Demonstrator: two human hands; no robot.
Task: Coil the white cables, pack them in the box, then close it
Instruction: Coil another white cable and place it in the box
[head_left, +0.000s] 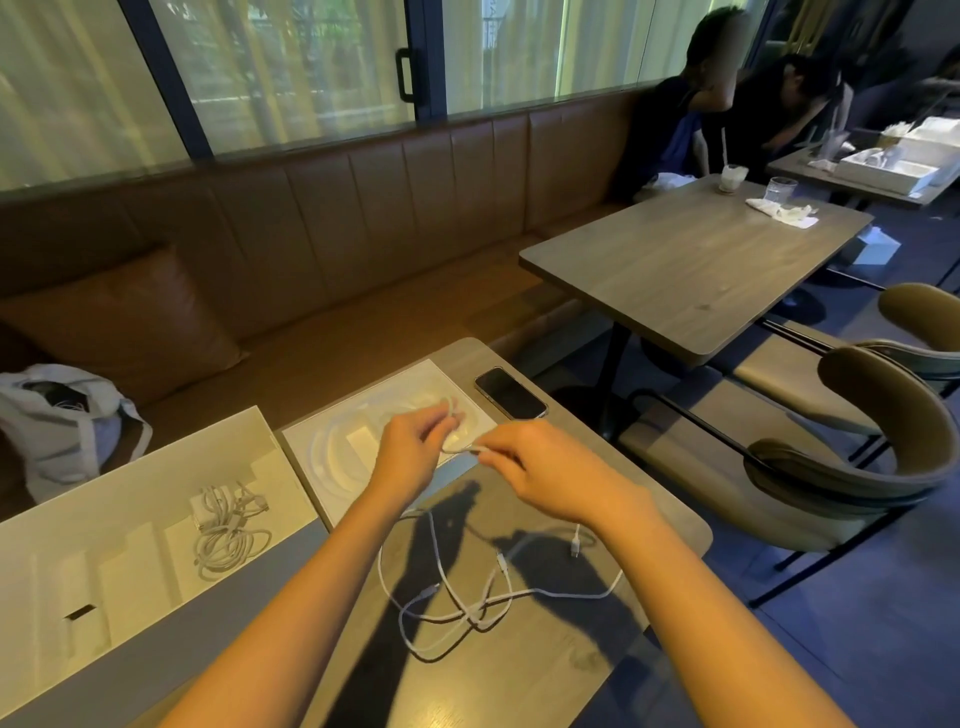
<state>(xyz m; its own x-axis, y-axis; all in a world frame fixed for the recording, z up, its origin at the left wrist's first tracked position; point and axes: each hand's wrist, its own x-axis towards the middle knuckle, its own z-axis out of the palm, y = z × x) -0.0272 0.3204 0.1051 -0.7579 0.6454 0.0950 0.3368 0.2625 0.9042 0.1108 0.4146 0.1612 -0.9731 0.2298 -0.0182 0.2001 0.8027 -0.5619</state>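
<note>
A loose white cable (467, 597) lies tangled on the wooden table (519, 675) in front of me, its plugs near the right side. My left hand (410, 452) and my right hand (540, 467) both pinch one end of this cable, raised just above the table. Behind my hands sits a white box tray (332, 447) with a cable coiled inside. At the left lies a large open white box (130, 519) that holds a bundle of coiled white cables (228, 525).
A dark phone (510, 393) lies at the table's far edge, right of the tray. A brown bench with a cushion and a grey bag (57, 426) runs behind. Chairs (852, 447) stand at the right. Another table and seated people are farther back.
</note>
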